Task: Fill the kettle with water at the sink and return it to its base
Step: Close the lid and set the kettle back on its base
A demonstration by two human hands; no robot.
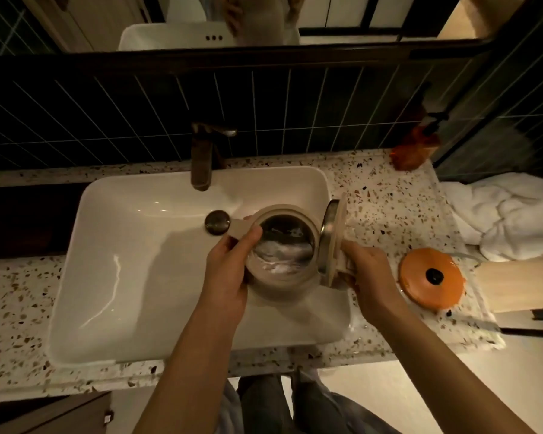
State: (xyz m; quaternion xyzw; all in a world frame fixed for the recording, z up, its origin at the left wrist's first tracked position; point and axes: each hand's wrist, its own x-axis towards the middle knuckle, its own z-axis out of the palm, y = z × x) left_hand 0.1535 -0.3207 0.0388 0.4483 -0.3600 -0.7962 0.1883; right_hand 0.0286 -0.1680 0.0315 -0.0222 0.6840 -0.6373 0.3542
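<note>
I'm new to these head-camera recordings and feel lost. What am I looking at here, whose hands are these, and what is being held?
This is one picture from a camera worn on a person's head, looking down at their own bare hands. They stand at a white sink set in a speckled counter, with the tap behind. The left hand grips the spout side of a beige kettle; the right hand holds its handle side. The kettle's lid stands open, and water shows inside. On the counter to the right sit the round orange kettle base and a white towel.
</note>
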